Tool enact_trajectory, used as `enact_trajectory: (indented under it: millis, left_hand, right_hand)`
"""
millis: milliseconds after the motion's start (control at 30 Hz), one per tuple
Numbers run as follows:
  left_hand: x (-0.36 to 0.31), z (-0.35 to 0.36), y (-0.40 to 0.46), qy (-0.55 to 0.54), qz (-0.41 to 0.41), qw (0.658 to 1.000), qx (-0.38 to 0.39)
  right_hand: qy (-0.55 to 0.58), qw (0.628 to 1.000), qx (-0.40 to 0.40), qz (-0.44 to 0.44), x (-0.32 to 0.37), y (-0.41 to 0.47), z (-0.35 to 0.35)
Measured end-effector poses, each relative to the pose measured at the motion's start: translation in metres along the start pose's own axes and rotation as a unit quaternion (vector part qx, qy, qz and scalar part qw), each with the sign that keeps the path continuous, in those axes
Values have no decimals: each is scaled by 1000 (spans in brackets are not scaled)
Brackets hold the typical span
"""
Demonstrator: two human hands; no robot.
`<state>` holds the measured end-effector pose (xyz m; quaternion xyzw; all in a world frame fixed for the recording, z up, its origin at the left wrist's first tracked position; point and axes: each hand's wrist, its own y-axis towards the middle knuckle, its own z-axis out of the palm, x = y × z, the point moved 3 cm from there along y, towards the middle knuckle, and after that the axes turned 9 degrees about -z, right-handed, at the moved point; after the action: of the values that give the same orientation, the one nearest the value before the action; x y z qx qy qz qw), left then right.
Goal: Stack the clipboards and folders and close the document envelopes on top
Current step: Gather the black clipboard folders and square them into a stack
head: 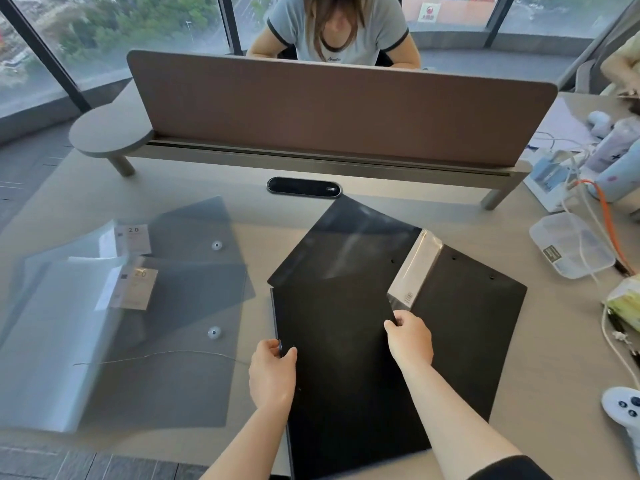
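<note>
2 bare forearms enter from the bottom edge of the view. The left hand (272,372) and its forearm are uncovered, with no sleeve, watch or ring visible. The right hand (410,341) is likewise bare of jewellery, and its arm is uncovered up to a dark, black-looking sleeve (509,469) showing only at the frame's bottom edge.

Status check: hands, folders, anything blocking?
Left hand and right hand grip the front black folder by its edges. Two envelopes open, left. Nothing blocking.
</note>
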<state>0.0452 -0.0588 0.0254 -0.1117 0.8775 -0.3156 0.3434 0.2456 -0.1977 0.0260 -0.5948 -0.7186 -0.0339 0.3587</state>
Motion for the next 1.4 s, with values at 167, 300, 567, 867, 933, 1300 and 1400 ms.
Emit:
enact_trajectory:
  millis: [167,300,567,867,933,1300,1400]
  left_hand:
    - [-1,-1,4,-31,-27,999,-1]
    - [0,-3,10,-54,-44,998,7]
    - [-14,-25,35,-42,-21,998,29]
    - [-37,-50,65,52,47,998,2]
    - [-38,-51,70,71,58,996,0]
    - [-88,-4,33,146,264,953,16]
    - [-114,29,13,158,321,930,78]
  right_hand:
    - [8,1000,0,22,-2,0,3]
    - [28,999,-5,32,0,0,3]
    - [27,999,3,20,21,-4,17]
    - [-12,999,37,-28,48,-6,46]
    - [-35,998,42,-40,50,-7,49]
    - [-37,994,-12,-98,60,18,-2]
    - [-13,992,-16,-128,55,41,-30]
